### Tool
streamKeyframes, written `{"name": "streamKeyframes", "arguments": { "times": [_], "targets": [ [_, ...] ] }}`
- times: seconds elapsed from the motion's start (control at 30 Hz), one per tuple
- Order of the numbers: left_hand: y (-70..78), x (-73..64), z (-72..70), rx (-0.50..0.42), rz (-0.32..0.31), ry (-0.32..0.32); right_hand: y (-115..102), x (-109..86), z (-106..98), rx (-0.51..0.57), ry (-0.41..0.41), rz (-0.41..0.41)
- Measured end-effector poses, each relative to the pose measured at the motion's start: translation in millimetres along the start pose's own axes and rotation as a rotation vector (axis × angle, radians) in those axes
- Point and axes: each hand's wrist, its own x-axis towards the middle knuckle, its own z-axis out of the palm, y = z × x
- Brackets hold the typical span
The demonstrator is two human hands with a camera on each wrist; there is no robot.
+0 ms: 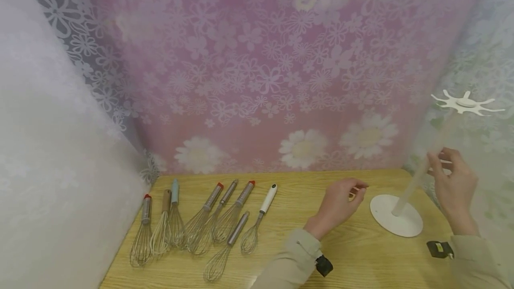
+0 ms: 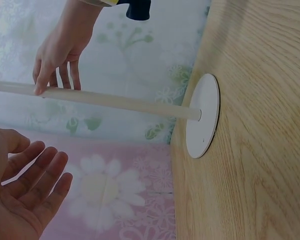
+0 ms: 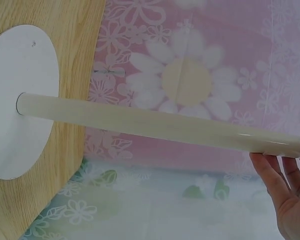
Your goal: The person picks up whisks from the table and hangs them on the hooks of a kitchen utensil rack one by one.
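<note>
Stand (image 1: 414, 181) with a pale pole (image 3: 155, 125), round white base (image 1: 407, 227) and spidery white top (image 1: 466, 102), at the right end of a wood-grain counter (image 1: 353, 258). A person's right hand (image 1: 455, 186) grips the pole partway up; the left hand (image 1: 337, 202), near the base, holds nothing, its fingers loosely bent. Eight whisks (image 1: 238, 229) lie well apart to the left, before a pink flowered backdrop (image 1: 261, 79).

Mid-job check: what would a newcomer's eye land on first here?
Probably the tall pale stand at the right of the table, its spoked top above a round base, held by the right grip. Next, the eight whisks lying along the left. Then the pink flowered backdrop behind.
</note>
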Motion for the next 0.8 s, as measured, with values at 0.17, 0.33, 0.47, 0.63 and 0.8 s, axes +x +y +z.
{"name": "streamKeyframes", "arguments": {
  "times": [0.17,0.33,0.47,0.63,0.8],
  "targets": [
    [0.8,-0.4,3.9,-0.03,-0.006,0.006,-3.3,-1.9,2.6,0.006,-0.012,-0.005],
    [2.4,-0.3,9.9,-0.096,-0.011,0.013,-10.3,-4.4,7.1,0.022,-0.023,-0.022],
    [4.9,1.8,15.6,-0.107,-0.016,0.031,-17.6,-8.1,10.0,0.03,-0.03,-0.024],
    [8.8,6.9,23.0,-0.108,-0.02,0.046,-25.3,-13.2,13.3,0.029,-0.039,-0.018],
    [11.8,11.9,29.0,-0.114,-0.045,0.044,-30.9,-17.2,17.3,0.016,-0.041,-0.037]
  ]
}}
